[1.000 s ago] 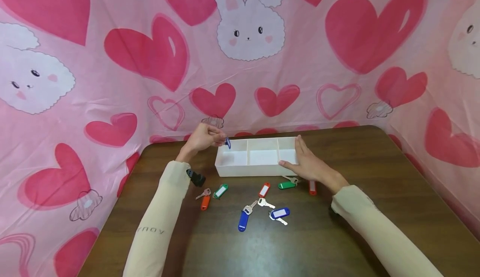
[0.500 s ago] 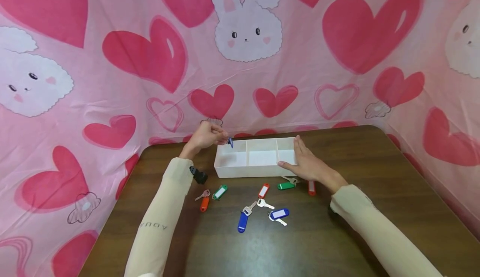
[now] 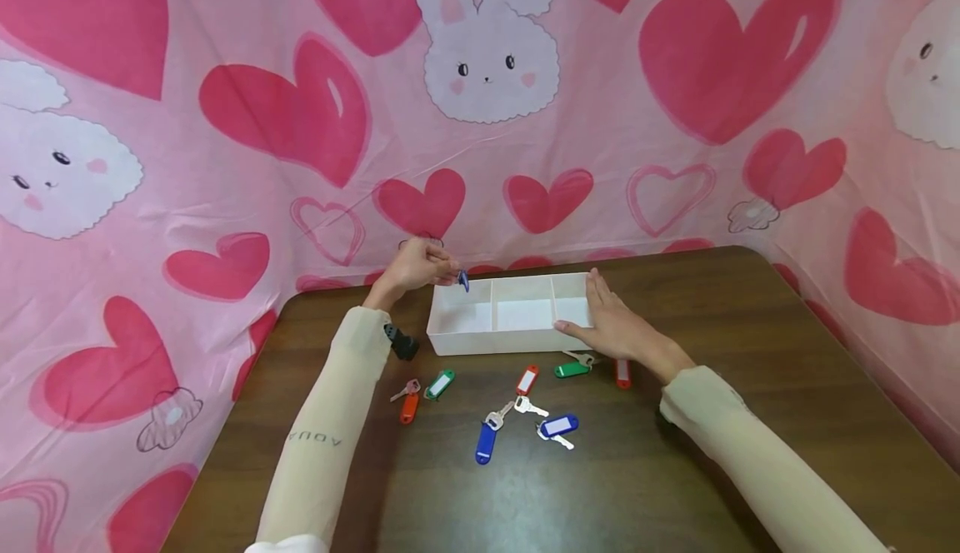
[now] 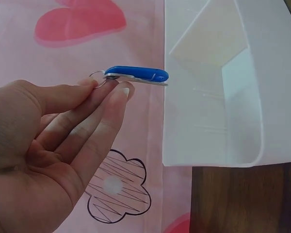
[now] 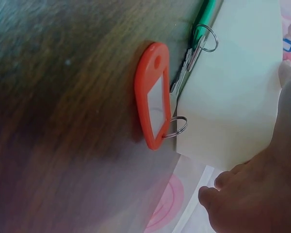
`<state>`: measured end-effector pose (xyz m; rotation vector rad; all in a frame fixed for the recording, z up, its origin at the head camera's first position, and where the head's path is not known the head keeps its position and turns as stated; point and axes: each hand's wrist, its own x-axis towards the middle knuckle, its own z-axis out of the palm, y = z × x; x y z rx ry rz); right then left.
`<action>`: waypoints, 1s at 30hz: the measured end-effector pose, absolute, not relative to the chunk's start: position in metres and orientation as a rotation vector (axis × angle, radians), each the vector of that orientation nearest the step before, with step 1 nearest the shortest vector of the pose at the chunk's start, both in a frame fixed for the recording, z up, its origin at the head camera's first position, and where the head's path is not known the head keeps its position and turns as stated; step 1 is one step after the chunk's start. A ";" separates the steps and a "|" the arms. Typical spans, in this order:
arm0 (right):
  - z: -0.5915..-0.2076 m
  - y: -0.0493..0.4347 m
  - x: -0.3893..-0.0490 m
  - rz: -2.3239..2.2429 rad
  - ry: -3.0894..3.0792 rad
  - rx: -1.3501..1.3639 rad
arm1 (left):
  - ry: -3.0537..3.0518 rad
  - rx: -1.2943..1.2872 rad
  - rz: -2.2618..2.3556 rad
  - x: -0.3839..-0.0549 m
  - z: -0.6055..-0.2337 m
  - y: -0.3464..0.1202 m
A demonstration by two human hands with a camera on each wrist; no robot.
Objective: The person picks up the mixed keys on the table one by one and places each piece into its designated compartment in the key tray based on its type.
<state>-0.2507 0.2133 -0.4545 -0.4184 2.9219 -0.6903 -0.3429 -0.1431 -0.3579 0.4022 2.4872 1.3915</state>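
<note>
My left hand (image 3: 418,266) pinches the metal ring of a blue key tag (image 4: 138,73) between thumb and fingertips. A key (image 4: 150,81) lies flat against the tag's underside. Hand and tag hang above the left end of a white box (image 3: 480,342) with three compartments, whose visible floors are bare. At the box's right end rests my right hand (image 3: 618,326), its fingers straight along the side wall and its thumb on the front rim. In the right wrist view, a red key tag (image 5: 145,92) with a ring lies near the box's front wall, below the right hand (image 5: 262,194).
In front of the box lie a green tag (image 3: 440,383), an orange tag (image 3: 408,408), a red tag (image 3: 527,380), two blue tags, one with its label up (image 3: 558,425), and another green tag (image 3: 572,370), several with keys. A patterned pink cloth (image 3: 480,186) hangs behind the table.
My left hand has shifted slightly to the right and up with the blue tag, farther over the box's left end. The right hand stays at the right end.
</note>
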 end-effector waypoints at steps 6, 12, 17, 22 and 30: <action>-0.454 0.214 -0.250 -0.691 2.921 -0.413 | 2.477 0.385 1.378 -0.346 -0.356 -0.139; -0.454 0.214 -0.249 -0.703 2.918 -0.399 | 2.486 0.380 1.349 -0.350 -0.355 -0.135; -0.455 0.214 -0.250 -0.720 2.916 -0.395 | 2.489 0.367 1.306 -0.352 -0.357 -0.133; -0.455 0.214 -0.249 -0.723 2.910 -0.395 | 2.480 0.347 1.294 -0.354 -0.361 -0.129; -0.455 0.213 -0.249 -0.736 2.916 -0.395 | 2.482 0.331 1.277 -0.357 -0.365 -0.126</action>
